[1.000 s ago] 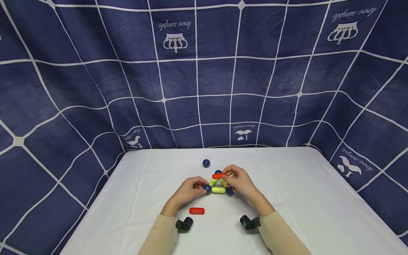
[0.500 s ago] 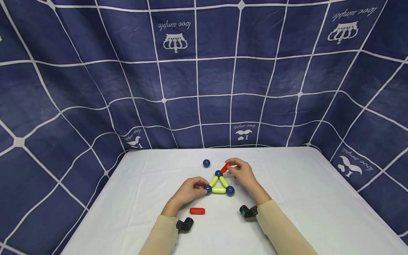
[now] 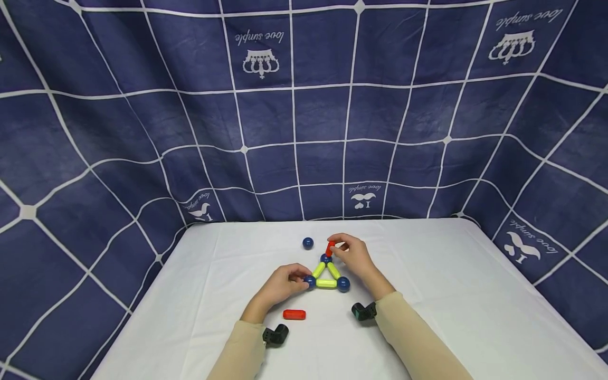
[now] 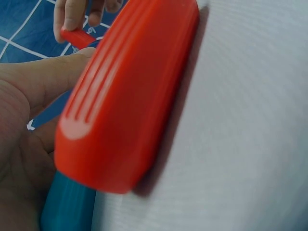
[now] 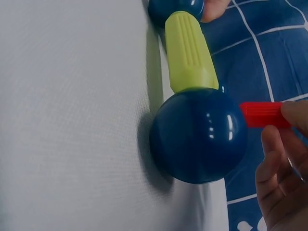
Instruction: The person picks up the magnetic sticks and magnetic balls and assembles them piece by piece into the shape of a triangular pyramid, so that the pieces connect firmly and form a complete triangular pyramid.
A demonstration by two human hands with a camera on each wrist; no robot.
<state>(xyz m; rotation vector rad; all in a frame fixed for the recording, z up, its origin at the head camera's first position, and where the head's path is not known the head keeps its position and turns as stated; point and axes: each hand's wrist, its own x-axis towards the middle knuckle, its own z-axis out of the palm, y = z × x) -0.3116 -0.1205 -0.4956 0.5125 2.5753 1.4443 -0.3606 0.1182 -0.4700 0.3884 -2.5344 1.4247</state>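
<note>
A triangle of yellow-green magnetic rods [image 3: 326, 284] joined by blue balls [image 3: 343, 284] lies on the white table. My left hand [image 3: 281, 285] holds the left corner ball [image 3: 310, 282] between thumb and fingers. Above the far corner ball [image 3: 326, 258], my right hand [image 3: 353, 254] pinches a red magnetic rod [image 3: 330, 249], which stands nearly upright with its lower end at that ball. The right wrist view shows the same red rod [image 5: 264, 114] between thumb and fingers; the big near ball [image 5: 198, 136] hides its far end. A second red rod [image 3: 294, 314] lies in front of the triangle.
Behind the triangle sits a loose blue ball [image 3: 307, 243]. In the left wrist view a teal ridged piece [image 4: 68, 204] shows partly below the near red rod [image 4: 130, 96]. A navy checked curtain [image 3: 323, 116] hangs behind the white-covered table [image 3: 427, 274].
My right hand has moved back and then slightly left, turning the red rod from lying flat to nearly upright at the far ball. The left hand has stayed in place.
</note>
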